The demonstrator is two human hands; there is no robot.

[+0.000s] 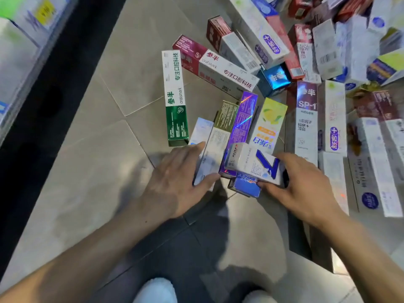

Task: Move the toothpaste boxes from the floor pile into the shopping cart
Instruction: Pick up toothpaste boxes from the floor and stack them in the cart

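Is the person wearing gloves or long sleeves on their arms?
No. The left hand and the right hand are bare, with no gloves, rings or watch showing. Both forearms are uncovered as far as the picture reaches, so no sleeves are visible. Two white shoe tips show at the bottom edge.

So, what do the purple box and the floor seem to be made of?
Purple box: probably printed cardboard with glossy holographic foil, since a rainbow streak crosses its face and the edges are sharply folded. Floor: likely matte grey ceramic or stone tile, judging by the straight joint lines.
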